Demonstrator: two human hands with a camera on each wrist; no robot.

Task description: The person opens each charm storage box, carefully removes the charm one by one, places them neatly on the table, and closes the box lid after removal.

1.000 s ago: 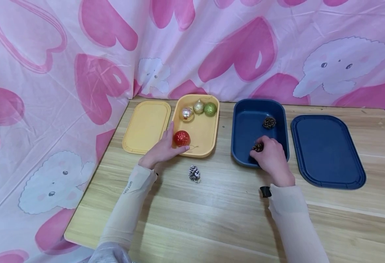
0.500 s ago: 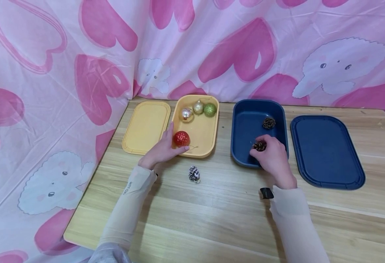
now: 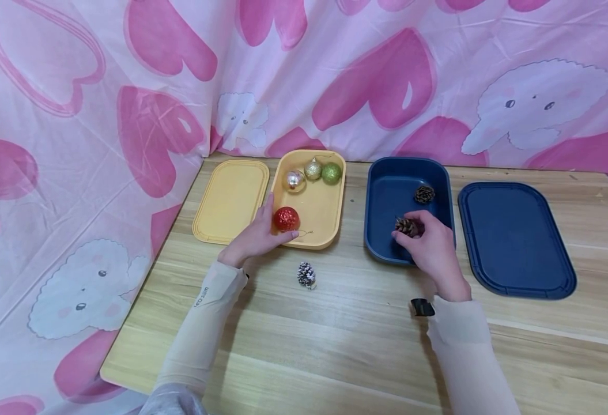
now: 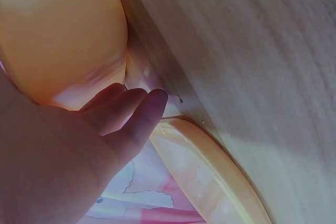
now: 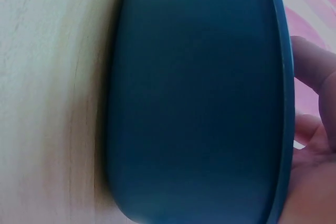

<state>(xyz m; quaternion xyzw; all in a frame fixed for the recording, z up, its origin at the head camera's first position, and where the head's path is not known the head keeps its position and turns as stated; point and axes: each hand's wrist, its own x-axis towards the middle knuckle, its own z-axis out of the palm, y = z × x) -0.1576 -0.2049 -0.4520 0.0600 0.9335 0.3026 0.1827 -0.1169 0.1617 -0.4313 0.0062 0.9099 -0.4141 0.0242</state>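
Note:
My right hand pinches a brown pine cone between thumb and fingers, over the near part of the navy box. A second brown pine cone lies farther back in that box. In the right wrist view the box's outer wall hides the held cone. My left hand rests against the left side of the yellow box, fingers straight and thumb over its near edge. Inside are a red ball ornament, a shiny pinkish-gold one, a gold glitter one and a green one.
A frosted pine cone lies on the wooden table in front of the yellow box. The yellow lid lies left of the yellow box, the navy lid right of the navy box. A pink heart-print curtain hangs behind and at left.
My right hand has shifted slightly, and the pine cone in it has turned and come up a little, showing more of its side. The left hand stays in place.

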